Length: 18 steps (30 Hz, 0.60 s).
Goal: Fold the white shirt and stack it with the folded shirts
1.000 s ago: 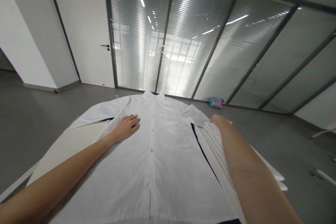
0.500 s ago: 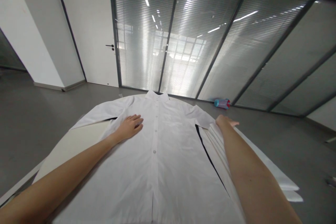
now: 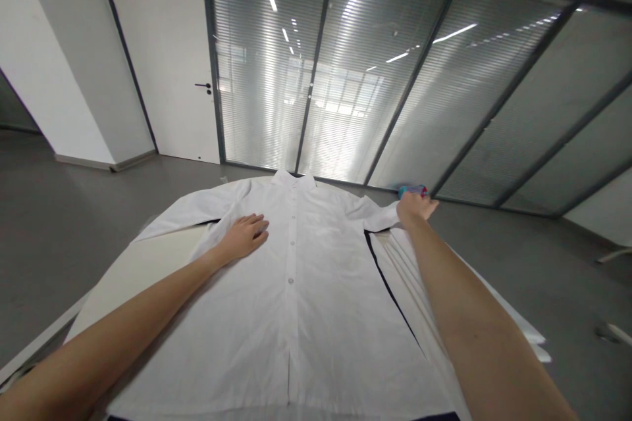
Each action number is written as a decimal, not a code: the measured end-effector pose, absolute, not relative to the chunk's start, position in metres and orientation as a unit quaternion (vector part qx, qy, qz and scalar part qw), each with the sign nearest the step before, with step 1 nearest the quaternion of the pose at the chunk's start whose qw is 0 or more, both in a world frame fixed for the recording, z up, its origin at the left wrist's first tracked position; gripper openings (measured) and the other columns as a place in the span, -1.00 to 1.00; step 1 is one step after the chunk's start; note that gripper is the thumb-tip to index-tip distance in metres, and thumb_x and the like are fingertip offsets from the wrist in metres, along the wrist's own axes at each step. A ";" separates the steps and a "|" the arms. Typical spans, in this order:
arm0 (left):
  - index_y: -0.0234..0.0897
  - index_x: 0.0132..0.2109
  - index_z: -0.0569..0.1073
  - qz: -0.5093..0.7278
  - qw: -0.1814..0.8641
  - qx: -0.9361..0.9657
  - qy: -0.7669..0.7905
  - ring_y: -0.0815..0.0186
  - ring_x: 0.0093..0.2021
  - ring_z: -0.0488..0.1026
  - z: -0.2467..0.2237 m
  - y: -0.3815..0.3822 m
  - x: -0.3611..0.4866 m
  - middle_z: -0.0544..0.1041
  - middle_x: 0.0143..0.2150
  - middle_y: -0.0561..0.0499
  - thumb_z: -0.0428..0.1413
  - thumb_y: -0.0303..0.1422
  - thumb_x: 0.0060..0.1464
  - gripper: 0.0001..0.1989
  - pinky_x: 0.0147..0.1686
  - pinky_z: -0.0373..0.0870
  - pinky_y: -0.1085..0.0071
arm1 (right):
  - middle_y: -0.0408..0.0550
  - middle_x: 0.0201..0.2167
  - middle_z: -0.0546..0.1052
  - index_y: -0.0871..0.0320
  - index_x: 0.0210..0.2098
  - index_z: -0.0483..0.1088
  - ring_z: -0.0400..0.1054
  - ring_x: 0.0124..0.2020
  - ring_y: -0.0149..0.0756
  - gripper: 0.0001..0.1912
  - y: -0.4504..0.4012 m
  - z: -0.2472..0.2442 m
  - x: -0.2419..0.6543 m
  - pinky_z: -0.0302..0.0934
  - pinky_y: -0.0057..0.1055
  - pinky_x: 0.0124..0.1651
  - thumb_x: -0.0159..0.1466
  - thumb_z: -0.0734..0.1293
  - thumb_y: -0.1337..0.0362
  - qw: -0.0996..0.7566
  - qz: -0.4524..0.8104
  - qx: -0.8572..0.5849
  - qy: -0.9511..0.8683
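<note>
A white button-up shirt point(image 3: 326, 289) lies front side up, its collar at the far end and its buttons running down the middle. My left hand point(image 3: 244, 235) rests flat on the chest, left of the button strip, fingers stretched out. At the far right, my right hand point(image 3: 415, 208) is closed on the end of the shirt's right-hand sleeve point(image 3: 382, 216) and holds it up and outward. Across the far left spreads the other sleeve point(image 3: 197, 207). Cream cloth point(image 3: 143, 270) shows under the shirt, and dark strips appear along its edges.
Beyond the shirt runs a glass partition point(image 3: 336, 79) with blinds and dark frames. A white door point(image 3: 172, 66) and a pillar point(image 3: 89, 59) stand to the left. A blue and red patterned object point(image 3: 405, 191) lies on the grey floor point(image 3: 553, 263), partly behind my right hand.
My right hand has moved up, away from me, and slightly left, lifting the sleeve end with it. My left hand stays in place on the shirt.
</note>
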<state>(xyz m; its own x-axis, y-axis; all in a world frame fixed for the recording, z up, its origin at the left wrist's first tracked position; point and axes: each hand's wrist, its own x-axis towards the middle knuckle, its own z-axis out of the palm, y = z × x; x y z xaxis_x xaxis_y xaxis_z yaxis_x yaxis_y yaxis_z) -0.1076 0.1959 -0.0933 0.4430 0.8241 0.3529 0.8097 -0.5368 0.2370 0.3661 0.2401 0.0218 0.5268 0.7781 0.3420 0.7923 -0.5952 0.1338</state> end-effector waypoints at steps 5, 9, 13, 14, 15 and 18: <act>-0.22 0.10 0.51 0.223 0.020 0.848 0.480 -0.01 0.28 0.33 -0.092 0.195 -0.107 0.43 0.26 -0.19 -0.05 -0.20 0.27 -0.60 0.29 0.21 0.03 | 0.35 0.03 0.50 0.30 0.00 0.52 0.27 0.18 0.14 -0.57 0.239 0.035 0.321 -0.01 0.08 0.18 0.36 0.08 0.48 0.021 -0.217 -0.805 -0.553; -0.25 0.12 0.50 0.204 0.010 0.853 0.480 -0.03 0.28 0.33 -0.089 0.194 -0.107 0.42 0.26 -0.20 -0.08 -0.19 0.28 -0.58 0.28 0.23 0.03 | 0.29 0.05 0.50 0.25 -0.02 0.53 0.31 0.16 0.02 -0.62 0.237 0.022 0.281 0.03 -0.08 0.20 0.36 0.13 0.46 -0.003 -0.166 -0.742 -0.650; -0.26 0.13 0.50 0.196 0.007 0.854 0.482 -0.03 0.29 0.31 -0.088 0.193 -0.107 0.42 0.27 -0.21 -0.08 -0.19 0.29 -0.57 0.27 0.23 0.04 | 0.23 0.01 0.55 0.24 -0.08 0.56 0.39 0.08 -0.05 -0.67 0.237 0.006 0.269 0.14 -0.19 0.14 0.36 0.17 0.42 -0.022 -0.107 -0.730 -0.675; -0.25 0.13 0.50 0.197 0.009 0.854 0.482 -0.03 0.29 0.32 -0.088 0.193 -0.107 0.42 0.27 -0.20 -0.07 -0.19 0.28 -0.57 0.27 0.23 0.04 | 0.24 0.00 0.55 0.25 -0.10 0.56 0.41 0.06 -0.04 -0.69 0.236 0.005 0.272 0.17 -0.19 0.11 0.36 0.19 0.38 -0.022 -0.094 -0.733 -0.673; -0.24 0.12 0.51 0.199 0.010 0.853 0.482 -0.02 0.29 0.32 -0.088 0.193 -0.107 0.42 0.27 -0.18 -0.07 -0.19 0.28 -0.58 0.27 0.24 0.05 | 0.23 -0.02 0.56 0.24 -0.11 0.57 0.44 0.03 -0.04 -0.70 0.236 0.006 0.278 0.21 -0.20 0.07 0.37 0.21 0.32 -0.020 -0.079 -0.736 -0.672; -0.22 0.12 0.51 0.201 0.003 0.855 0.479 0.01 0.28 0.33 -0.090 0.194 -0.107 0.43 0.26 -0.16 -0.08 -0.19 0.28 -0.58 0.27 0.24 0.07 | 0.12 -0.11 0.61 0.18 -0.14 0.58 0.49 -0.10 -0.12 -0.71 0.232 0.010 0.303 0.29 -0.31 -0.03 0.27 0.38 0.13 -0.007 -0.033 -0.744 -0.668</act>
<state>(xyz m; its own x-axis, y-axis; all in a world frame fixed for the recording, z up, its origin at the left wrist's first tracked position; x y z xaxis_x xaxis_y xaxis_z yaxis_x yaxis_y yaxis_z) -0.1073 0.1939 -0.0897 0.4609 0.8194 0.3407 0.8167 -0.5419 0.1985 0.3029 0.2322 0.0100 0.1062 0.9936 0.0394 0.9927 -0.1083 0.0539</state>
